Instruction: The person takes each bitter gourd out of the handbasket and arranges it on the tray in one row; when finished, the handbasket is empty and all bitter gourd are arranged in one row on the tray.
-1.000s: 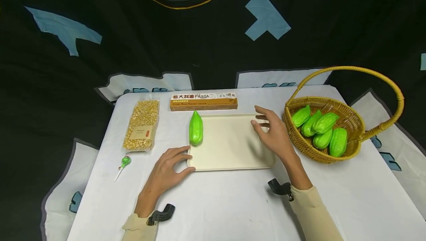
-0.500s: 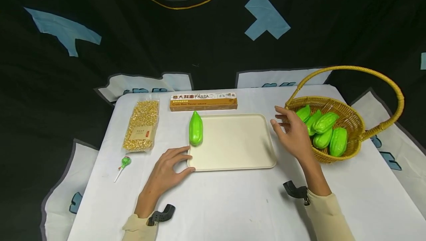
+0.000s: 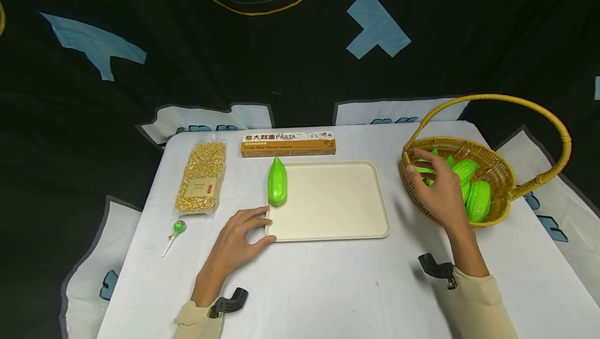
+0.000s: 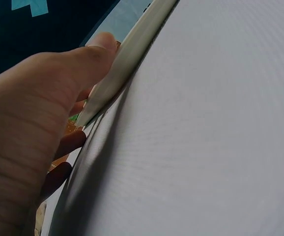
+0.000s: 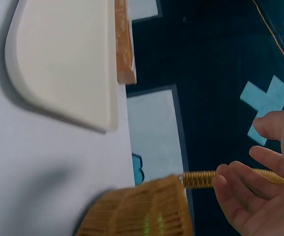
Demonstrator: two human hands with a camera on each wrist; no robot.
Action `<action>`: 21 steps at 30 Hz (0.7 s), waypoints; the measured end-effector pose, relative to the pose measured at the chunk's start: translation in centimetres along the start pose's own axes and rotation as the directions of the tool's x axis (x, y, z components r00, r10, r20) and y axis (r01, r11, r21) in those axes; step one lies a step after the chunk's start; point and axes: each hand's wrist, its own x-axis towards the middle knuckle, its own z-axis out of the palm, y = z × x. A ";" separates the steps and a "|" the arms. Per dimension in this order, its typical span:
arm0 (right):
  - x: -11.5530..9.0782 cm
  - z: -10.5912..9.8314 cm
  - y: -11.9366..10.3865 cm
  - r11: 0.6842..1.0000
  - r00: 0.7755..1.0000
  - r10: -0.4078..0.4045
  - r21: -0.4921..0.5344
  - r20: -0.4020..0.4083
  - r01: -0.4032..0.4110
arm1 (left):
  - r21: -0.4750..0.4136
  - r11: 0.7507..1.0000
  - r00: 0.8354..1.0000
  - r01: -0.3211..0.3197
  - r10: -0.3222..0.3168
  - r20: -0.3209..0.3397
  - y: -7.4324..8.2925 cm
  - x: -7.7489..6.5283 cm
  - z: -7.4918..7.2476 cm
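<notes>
My left hand [image 3: 238,236] rests at the near left corner of a cream rectangular tray [image 3: 328,201], thumb at the front rim and fingertips at the left rim. The left wrist view shows that thumb [image 4: 102,46] against the tray's edge. A glossy green ridged fruit [image 3: 277,181], like a star fruit, lies along the tray's left side. My right hand [image 3: 440,190] hangs over the left part of a wicker basket [image 3: 505,214], fingers spread with nothing between them. Several similar green fruits [image 3: 479,201] lie in the basket, partly hidden by this hand.
A pasta box [image 3: 288,144] lies behind the tray. To its left lie a clear bag of corn kernels [image 3: 201,177] and a green-wrapped lollipop [image 3: 175,232]. The basket's tall handle [image 3: 497,98] arches over its far side. White cloth [image 3: 328,287] covers the table.
My right hand has moved rightward from above the tray to over the basket, now covering some of the green fruits. My left hand, the tray and the fruit on it stay put.
</notes>
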 end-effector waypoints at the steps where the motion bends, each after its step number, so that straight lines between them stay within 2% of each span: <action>1: 0.0 -0.2 0.2 1.000 1.000 0.001 -0.007 -0.005 -0.001 | -0.001 1.000 1.000 -0.001 0.001 0.000 0.0 0.0 0.0; 6: -0.3 -1.3 1.5 0.999 0.999 0.016 -0.028 -0.031 -0.017 | 0.002 1.000 1.000 -0.002 0.003 -0.004 0.0 0.0 0.1; 11: -0.6 -2.4 2.3 0.995 0.996 0.082 -0.046 -0.048 -0.084 | -0.006 1.000 1.000 -0.003 0.003 -0.004 0.2 0.0 0.1; 21: -0.6 -4.1 4.4 0.963 0.966 0.213 -0.138 -0.144 -0.233 | 0.001 1.000 1.000 -0.001 0.001 0.000 0.2 0.0 -0.1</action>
